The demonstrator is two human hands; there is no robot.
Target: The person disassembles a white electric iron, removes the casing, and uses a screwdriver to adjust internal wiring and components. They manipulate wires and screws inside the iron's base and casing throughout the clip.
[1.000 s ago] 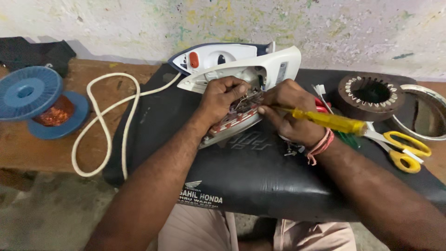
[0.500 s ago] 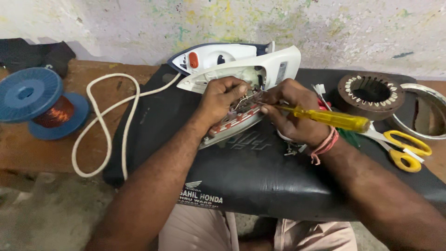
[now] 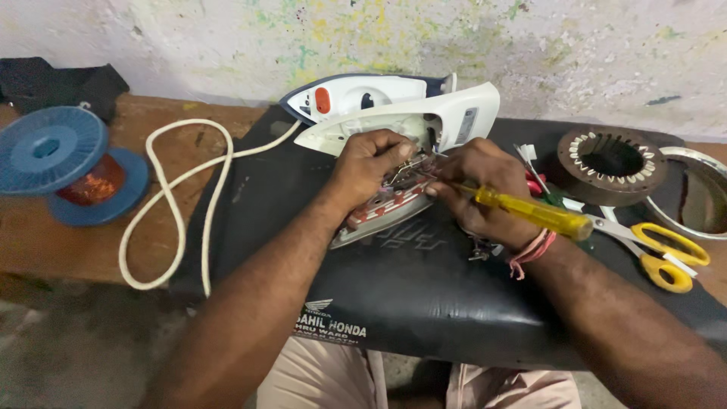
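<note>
A white and blue electric iron [image 3: 394,113] lies opened on a black padded seat [image 3: 424,295], its metal soleplate [image 3: 379,216] tilted out below the shell. My left hand [image 3: 369,167] grips the wiring and soleplate just under the shell. My right hand [image 3: 481,189] holds a yellow-handled screwdriver [image 3: 530,213], its tip pointed into the exposed parts between my hands. A red thread band circles my right wrist.
The iron's white cord [image 3: 174,204] loops over the wooden bench on the left. A blue spool of copper wire [image 3: 72,167] stands at far left. Yellow-handled scissors [image 3: 659,250], a round motor stator [image 3: 609,163] and a metal ring [image 3: 700,197] lie at right.
Both hands stay at the iron's inner parts. The screwdriver's handle has dropped a little and the view has shifted slightly.
</note>
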